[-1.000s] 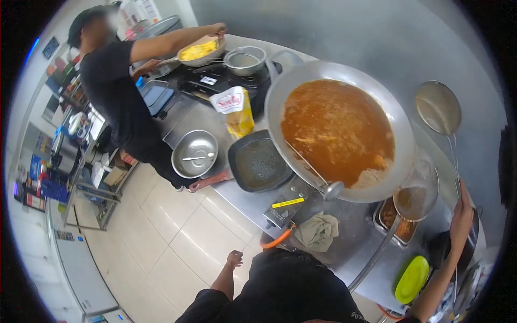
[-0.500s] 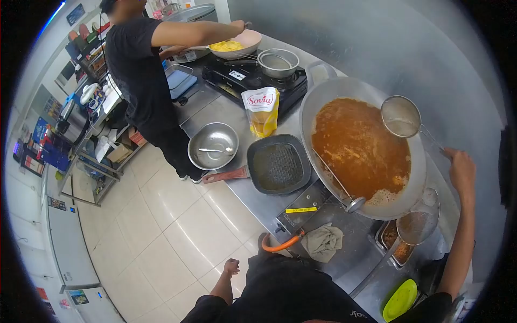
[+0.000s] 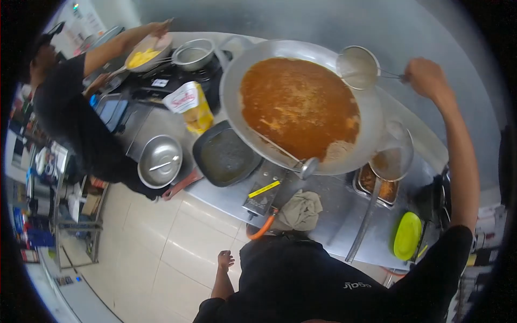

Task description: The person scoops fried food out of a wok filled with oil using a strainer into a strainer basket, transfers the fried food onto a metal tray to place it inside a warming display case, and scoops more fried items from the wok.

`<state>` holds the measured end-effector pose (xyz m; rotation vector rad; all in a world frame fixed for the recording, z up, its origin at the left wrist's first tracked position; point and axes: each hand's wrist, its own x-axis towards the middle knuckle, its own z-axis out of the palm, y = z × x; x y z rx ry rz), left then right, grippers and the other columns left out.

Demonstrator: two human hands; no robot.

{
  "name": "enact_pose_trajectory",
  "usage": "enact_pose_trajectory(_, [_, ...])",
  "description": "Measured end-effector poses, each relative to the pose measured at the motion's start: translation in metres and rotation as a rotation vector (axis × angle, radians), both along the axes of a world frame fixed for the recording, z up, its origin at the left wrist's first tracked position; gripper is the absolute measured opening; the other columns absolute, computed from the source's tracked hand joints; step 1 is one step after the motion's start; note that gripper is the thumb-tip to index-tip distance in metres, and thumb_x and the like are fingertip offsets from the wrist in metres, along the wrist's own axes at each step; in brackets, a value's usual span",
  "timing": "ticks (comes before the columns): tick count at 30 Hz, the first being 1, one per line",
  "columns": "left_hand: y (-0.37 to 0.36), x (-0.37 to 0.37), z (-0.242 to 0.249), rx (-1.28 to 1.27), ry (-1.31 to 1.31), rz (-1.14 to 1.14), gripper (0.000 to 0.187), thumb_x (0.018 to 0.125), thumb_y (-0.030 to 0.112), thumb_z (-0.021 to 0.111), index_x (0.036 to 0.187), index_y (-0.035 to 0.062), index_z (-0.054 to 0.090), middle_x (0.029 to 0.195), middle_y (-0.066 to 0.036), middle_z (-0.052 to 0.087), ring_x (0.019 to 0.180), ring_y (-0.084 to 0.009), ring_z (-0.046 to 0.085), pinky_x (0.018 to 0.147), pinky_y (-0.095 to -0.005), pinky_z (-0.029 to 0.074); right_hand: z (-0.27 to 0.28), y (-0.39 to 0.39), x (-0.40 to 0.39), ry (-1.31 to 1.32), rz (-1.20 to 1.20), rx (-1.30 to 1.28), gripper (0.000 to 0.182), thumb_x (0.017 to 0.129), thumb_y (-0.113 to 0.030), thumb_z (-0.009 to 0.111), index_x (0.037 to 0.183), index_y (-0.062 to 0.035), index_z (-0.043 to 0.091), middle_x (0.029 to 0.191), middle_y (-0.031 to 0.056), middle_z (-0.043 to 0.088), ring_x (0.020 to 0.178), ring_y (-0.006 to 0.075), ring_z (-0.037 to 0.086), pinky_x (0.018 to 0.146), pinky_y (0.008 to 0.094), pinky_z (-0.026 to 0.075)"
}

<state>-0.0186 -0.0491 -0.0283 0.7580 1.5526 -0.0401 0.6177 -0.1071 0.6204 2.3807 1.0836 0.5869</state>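
My right hand (image 3: 425, 78) is closed round the handle of a small round strainer (image 3: 357, 67), whose mesh bowl is over the right rim of a large wok (image 3: 371, 116). Brown, bubbling liquid (image 3: 296, 102) fills the wok, with pale foam at its lower right. A ladle (image 3: 308, 168) leans on the wok's near edge. My left hand (image 3: 225, 260) hangs low beside my body, away from the counter, its fingers partly spread and nothing in them.
A co-worker (image 3: 81, 113) at the left handles a pan (image 3: 167, 47) of yellow food. Near the wok are a grill pan (image 3: 226, 156), steel bowl (image 3: 160, 185), oil pouch (image 3: 191, 107), cloth (image 3: 301, 210), large strainer (image 3: 404, 145), food tray (image 3: 392, 200) and green plate (image 3: 407, 236).
The whole view has shifted, with the wok and counter now further left and higher. My right hand and the small strainer have moved up relative to the wok.
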Motion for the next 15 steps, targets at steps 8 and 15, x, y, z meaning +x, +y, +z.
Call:
enact_pose_trajectory(8, [0.006, -0.006, 0.003, -0.024, 0.04, -0.012, 0.034, 0.087, 0.027, 0.055, 0.115, 0.0082, 0.049, 0.094, -0.014, 0.06, 0.075, -0.0258, 0.062, 0.066, -0.0397, 0.052, -0.001, 0.015, -0.014, 0.091, -0.026, -0.066, 0.011, 0.074, -0.008, 0.063, 0.08, -0.0064, 0.072, 0.081, 0.0183, 0.067, 0.079, 0.0357, 0.064, 0.069, 0.0433, 0.051])
enact_pose_trajectory(15, [0.003, -0.017, 0.005, -0.089, 0.038, -0.053, 0.038, 0.086, 0.029, 0.055, 0.119, 0.0105, 0.05, 0.097, -0.014, 0.06, 0.08, -0.027, 0.061, 0.07, -0.0426, 0.051, -0.017, 0.011, -0.008, -0.039, 0.004, -0.096, 0.022, 0.071, 0.001, 0.056, 0.081, -0.0097, 0.073, 0.08, 0.0152, 0.068, 0.079, 0.0343, 0.065, 0.07, 0.0423, 0.052])
